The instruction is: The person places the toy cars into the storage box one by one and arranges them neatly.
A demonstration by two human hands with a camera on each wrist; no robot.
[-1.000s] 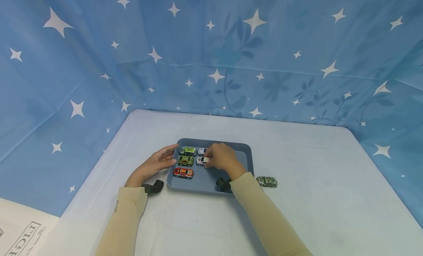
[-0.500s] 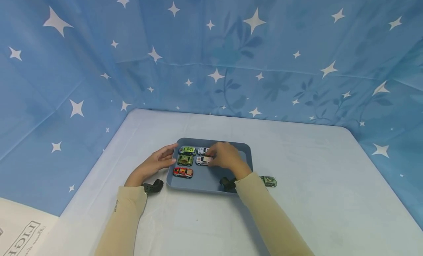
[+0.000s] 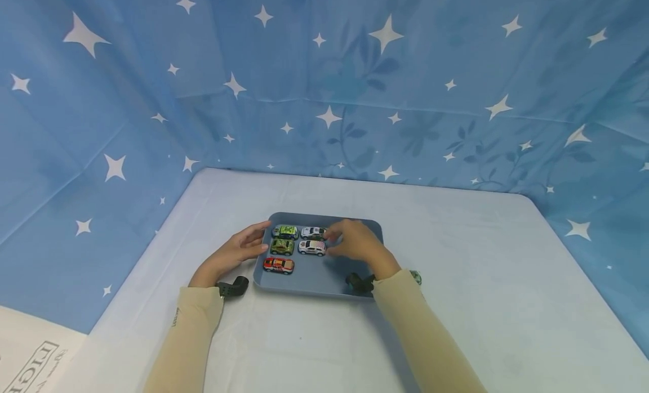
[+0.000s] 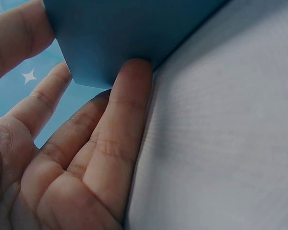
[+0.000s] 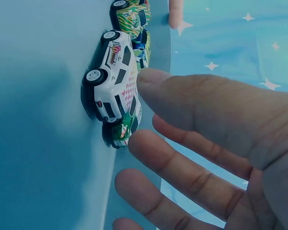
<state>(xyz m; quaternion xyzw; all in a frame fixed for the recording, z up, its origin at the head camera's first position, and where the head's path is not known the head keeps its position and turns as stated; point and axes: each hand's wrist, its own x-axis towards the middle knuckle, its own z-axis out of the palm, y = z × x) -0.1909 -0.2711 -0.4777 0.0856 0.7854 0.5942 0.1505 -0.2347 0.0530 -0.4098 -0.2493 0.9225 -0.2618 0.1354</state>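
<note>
A white toy car with a pink-dotted roof (image 3: 311, 247) sits in the blue-grey tray (image 3: 304, 285). My right hand (image 3: 359, 244) is just right of it, thumb and fingers spread apart with nothing held; whether the thumb touches the roof I cannot tell. Behind that car stands a white and green toy car (image 3: 312, 233). The left column holds a bright green toy car (image 3: 285, 232), an olive green toy car (image 3: 281, 246) and a red toy car (image 3: 278, 265). My left hand (image 3: 234, 254) rests its straight fingers against the tray's left wall (image 4: 134, 38).
On the white table (image 3: 481, 258), right of the tray, a camouflage toy car (image 3: 416, 277) is mostly hidden behind the right sleeve (image 3: 421, 325). A blue star-patterned cloth (image 3: 324, 89) hangs behind the table. Printed cream material (image 3: 35, 353) lies at lower left.
My right hand has let go of the dotted white car and drawn back to the right, uncovering both white cars. Its sleeve now covers most of the camouflage car. The left hand stays put.
</note>
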